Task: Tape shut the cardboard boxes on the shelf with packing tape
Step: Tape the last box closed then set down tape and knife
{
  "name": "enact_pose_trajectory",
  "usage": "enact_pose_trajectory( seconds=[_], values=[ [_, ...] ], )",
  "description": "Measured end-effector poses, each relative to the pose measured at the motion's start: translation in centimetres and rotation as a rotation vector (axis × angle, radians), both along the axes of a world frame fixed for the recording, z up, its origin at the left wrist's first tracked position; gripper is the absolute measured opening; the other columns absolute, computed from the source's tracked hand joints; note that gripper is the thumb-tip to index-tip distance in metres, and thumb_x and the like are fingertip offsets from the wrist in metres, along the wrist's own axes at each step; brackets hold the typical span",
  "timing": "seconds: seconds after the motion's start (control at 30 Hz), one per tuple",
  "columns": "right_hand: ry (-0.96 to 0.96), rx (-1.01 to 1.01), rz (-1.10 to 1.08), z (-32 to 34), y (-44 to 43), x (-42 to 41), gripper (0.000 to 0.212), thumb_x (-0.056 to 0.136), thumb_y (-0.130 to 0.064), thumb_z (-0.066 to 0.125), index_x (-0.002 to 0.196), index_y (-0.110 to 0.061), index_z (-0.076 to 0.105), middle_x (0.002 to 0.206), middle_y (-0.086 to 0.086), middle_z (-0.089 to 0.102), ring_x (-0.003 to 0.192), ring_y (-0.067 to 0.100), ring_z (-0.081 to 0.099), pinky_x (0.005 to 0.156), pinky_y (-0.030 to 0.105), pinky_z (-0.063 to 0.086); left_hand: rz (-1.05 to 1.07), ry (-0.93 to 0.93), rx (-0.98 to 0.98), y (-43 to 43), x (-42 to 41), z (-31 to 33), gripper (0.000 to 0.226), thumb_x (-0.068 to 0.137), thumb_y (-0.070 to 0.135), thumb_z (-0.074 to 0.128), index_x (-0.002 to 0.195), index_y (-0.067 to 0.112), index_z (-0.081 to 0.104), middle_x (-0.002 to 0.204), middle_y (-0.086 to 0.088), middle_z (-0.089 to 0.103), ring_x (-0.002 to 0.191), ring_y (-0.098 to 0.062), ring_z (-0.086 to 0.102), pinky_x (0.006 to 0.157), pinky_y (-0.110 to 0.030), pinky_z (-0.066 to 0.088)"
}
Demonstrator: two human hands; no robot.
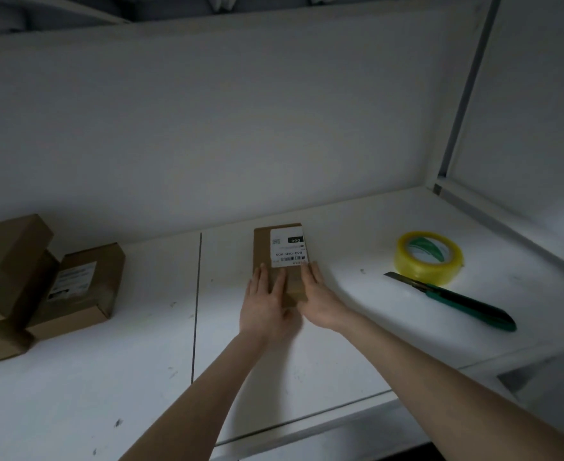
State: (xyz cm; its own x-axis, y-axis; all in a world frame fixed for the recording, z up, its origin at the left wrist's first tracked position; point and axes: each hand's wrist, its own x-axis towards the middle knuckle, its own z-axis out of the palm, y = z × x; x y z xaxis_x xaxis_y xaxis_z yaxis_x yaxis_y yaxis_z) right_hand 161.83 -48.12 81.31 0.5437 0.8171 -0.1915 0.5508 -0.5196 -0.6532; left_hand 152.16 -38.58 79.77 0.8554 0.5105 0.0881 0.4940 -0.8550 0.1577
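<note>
White shelf [107, 394], box [262, 251] under left hand [267, 306], right hand [320, 302], fingers [279, 283] seemingly flat

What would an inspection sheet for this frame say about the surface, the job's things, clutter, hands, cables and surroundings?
Surface: white shelf, scuffed with dark marks, with one seam running front to back.
Job's things: labelled box lies flat mid-shelf. The stacked boxes sit at the left. The tape roll lies flat on the right, with the green utility knife just in front of it.
Clutter: nothing seen.
Hands: left hand and right hand rest on the near end of the labelled box, fingers straight.
Cables: nothing seen.
Surroundings: white back wall; metal upright in the right corner.
</note>
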Motion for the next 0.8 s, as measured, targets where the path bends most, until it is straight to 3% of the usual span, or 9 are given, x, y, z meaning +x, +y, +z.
enact_pose_trajectory(
  seconds=[0.07, 0.13, 0.2, 0.27, 0.33, 0.53, 0.67, 0.8],
  values=[
    [0.090, 0.021, -0.029, -0.3, -0.6, 0.5, 0.092, 0.092, -0.010, 0.054, 0.154, -0.022, -0.013, 0.161, 0.008, 0.015, 0.141, 0.025, 0.034, 0.108, 0.025, 0.034, 0.007, -0.072, -0.126, 0.3, -0.1, 0.6, 0.090, 0.089, 0.039, 0.057, 0.153, 0.012, 0.000, 0.160, -0.016, -0.002, 0.148, -0.027, 0.000, 0.119, -0.034, 0.010],
    [0.025, 0.005, -0.061, 0.1, -1.0, 1.1, 0.091, 0.092, -0.014, 0.055, 0.155, -0.020, -0.011, 0.152, 0.011, 0.037, 0.131, 0.028, 0.046, 0.101, 0.027, 0.040, 0.011, -0.116, -0.224, 1.0, -0.3, 1.1, 0.095, 0.086, 0.036, 0.062, 0.152, 0.010, -0.002, 0.160, -0.012, -0.005, 0.148, -0.025, 0.001, 0.118, -0.033, 0.017],
    [-0.150, -0.032, -0.060, 0.8, -1.2, 1.7, 0.086, 0.095, -0.021, 0.053, 0.155, -0.015, -0.009, 0.159, 0.011, 0.022, 0.141, 0.029, 0.033, 0.110, 0.036, 0.035, 0.009, -0.071, -0.123, 1.4, -0.6, 1.6, 0.095, 0.087, 0.041, 0.060, 0.153, 0.011, -0.001, 0.160, -0.009, -0.007, 0.148, -0.026, -0.004, 0.118, -0.035, 0.010],
    [-0.349, -0.084, 0.027, 1.6, -1.2, 1.7, 0.084, 0.096, -0.024, 0.050, 0.155, -0.011, -0.009, 0.164, 0.006, -0.001, 0.150, 0.025, 0.008, 0.118, 0.035, 0.019, -0.017, -0.025, 0.044, 1.6, -0.5, 1.9, 0.093, 0.088, 0.046, 0.057, 0.153, 0.011, 0.000, 0.160, -0.007, -0.007, 0.148, -0.025, -0.008, 0.118, -0.036, 0.001],
    [-0.471, -0.121, 0.133, 1.7, -1.1, 1.1, 0.084, 0.096, -0.027, 0.049, 0.154, -0.008, -0.008, 0.163, 0.007, -0.010, 0.150, 0.023, -0.005, 0.120, 0.032, 0.007, -0.065, 0.002, 0.111, 1.2, -0.1, 1.9, 0.090, 0.089, 0.047, 0.054, 0.152, 0.009, 0.001, 0.161, -0.007, -0.005, 0.148, -0.023, -0.008, 0.119, -0.036, -0.002],
    [-0.577, -0.152, 0.199, -1.0, -0.6, 0.0, 0.073, 0.100, -0.025, 0.037, 0.154, -0.005, -0.007, 0.163, 0.007, -0.013, 0.149, 0.018, -0.014, 0.120, 0.028, -0.004, -0.111, 0.065, 0.195, 0.1, 0.5, -0.1, 0.086, 0.086, 0.059, 0.030, 0.154, 0.013, 0.004, 0.161, -0.005, 0.001, 0.148, -0.019, 0.001, 0.120, -0.038, 0.002],
    [-0.579, -0.173, 0.206, -0.9, -0.5, 0.0, 0.070, 0.101, -0.024, 0.035, 0.153, -0.004, -0.008, 0.162, 0.008, -0.013, 0.149, 0.019, -0.014, 0.118, 0.025, -0.006, -0.119, 0.052, 0.162, 0.0, 0.5, -0.1, 0.084, 0.091, 0.055, 0.040, 0.153, 0.012, 0.003, 0.161, -0.006, 0.000, 0.148, -0.019, -0.001, 0.120, -0.037, 0.001],
    [-0.529, -0.217, 0.232, -0.1, -0.6, 0.4, 0.070, 0.103, -0.033, 0.034, 0.154, -0.008, -0.008, 0.163, 0.005, -0.014, 0.150, 0.017, -0.012, 0.122, 0.034, 0.002, -0.134, 0.066, 0.168, 0.5, 0.1, 0.1, 0.082, 0.094, 0.053, 0.038, 0.153, 0.010, -0.001, 0.161, -0.010, -0.002, 0.148, -0.021, -0.003, 0.120, -0.033, -0.002]
  ],
)
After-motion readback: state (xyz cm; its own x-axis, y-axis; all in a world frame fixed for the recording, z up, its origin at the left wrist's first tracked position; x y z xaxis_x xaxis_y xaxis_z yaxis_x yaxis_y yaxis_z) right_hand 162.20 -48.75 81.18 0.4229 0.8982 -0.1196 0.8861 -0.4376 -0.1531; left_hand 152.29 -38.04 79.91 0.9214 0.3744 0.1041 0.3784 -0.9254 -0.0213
